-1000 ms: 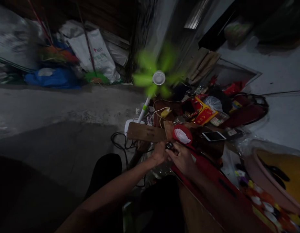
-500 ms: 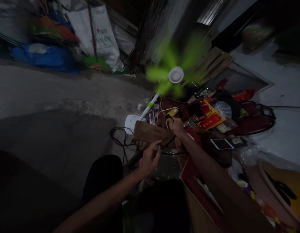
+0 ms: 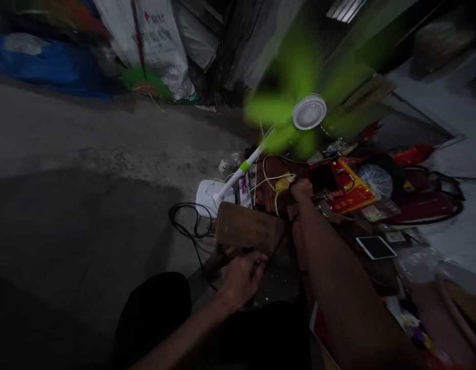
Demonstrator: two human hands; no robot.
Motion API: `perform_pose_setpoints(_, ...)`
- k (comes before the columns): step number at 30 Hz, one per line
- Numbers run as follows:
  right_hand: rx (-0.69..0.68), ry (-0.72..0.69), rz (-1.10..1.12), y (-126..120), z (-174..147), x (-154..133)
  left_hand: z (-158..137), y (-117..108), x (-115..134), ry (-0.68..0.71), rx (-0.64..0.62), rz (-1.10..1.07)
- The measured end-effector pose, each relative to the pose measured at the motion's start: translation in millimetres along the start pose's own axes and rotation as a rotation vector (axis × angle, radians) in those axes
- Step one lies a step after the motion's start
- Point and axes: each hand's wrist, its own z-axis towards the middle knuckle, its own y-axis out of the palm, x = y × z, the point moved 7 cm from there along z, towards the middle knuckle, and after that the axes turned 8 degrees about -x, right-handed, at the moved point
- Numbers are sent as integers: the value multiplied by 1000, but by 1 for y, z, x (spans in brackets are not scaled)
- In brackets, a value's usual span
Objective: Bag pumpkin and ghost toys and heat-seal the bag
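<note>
My left hand (image 3: 241,280) is closed, its fingers curled on a black cable (image 3: 280,244) just below a wooden board (image 3: 247,226). From there the cable runs up towards my right hand (image 3: 302,190), which is closed around its upper end. What exactly lies inside the right fist is hidden. Touching or very near those fingers is a small yellow object (image 3: 284,183) with a white cord (image 3: 263,181) leading to it. Behind the board stands a fan with a white base (image 3: 205,198) and green blades (image 3: 270,109), blurred as though turning.
Coils of black cable (image 3: 189,226) lie on the floor at the left. To the right are a white-framed phone or tablet (image 3: 376,247), a red-and-yellow box (image 3: 355,192) and a dark red bag (image 3: 422,205). Large sacks (image 3: 160,46) stand at the back.
My left fingers, apart before, have closed at the black cable. My right hand has reached farther forward, to the yellow object. The view has shifted, with the fan appearing larger.
</note>
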Motion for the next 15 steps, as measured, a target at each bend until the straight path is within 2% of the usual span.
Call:
perform_pose_setpoints(3,-7,19,30,5,15,0,1,1,-2,-73,-89,-17)
perform_pose_setpoints(5,-10,18,45,7,21,2,3,0,-4,-84,-94,-17)
perform_pose_setpoints(8,-12,-1,61,10,23,6,5,2,-9,-103,-120,7)
perform_pose_setpoints(13,-1,-14,67,12,21,9,6,17,-17,-113,-234,74)
perform_pose_setpoints(15,-8,-26,62,11,22,8,5,20,-21,-102,-235,108)
